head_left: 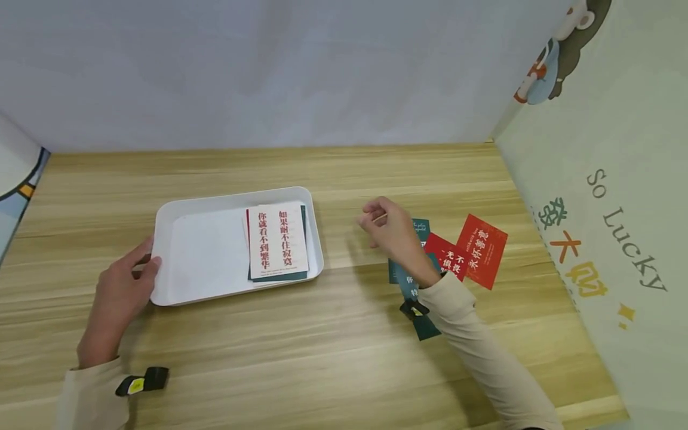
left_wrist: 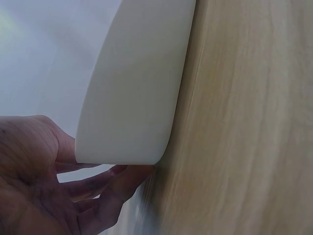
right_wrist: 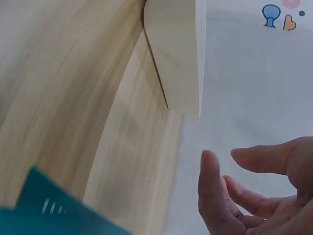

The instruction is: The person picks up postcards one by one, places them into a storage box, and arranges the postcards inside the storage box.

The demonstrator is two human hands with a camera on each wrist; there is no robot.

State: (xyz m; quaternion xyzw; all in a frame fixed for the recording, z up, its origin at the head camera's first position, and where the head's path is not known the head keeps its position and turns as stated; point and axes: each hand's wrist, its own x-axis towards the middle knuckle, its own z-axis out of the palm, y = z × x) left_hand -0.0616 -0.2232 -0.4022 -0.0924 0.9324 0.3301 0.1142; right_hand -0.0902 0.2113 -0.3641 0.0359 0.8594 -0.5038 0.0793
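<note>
My left hand grips the left end of a white tray, with the thumb at its rim. In the left wrist view, the fingers touch the outside of the tray's end wall. A stack of cards lies in the right part of the tray, a cream one with red writing on top. To the right of the tray, my right hand is raised and holds nothing; a gap shows between thumb and forefinger in the right wrist view. Beneath that hand and wrist lie teal cards, partly hidden.
Two red cards, one partly under the wrist and one farther right, lie beside the teal ones. A pale wall bounds the wooden table at the back, and a printed wall stands at the right.
</note>
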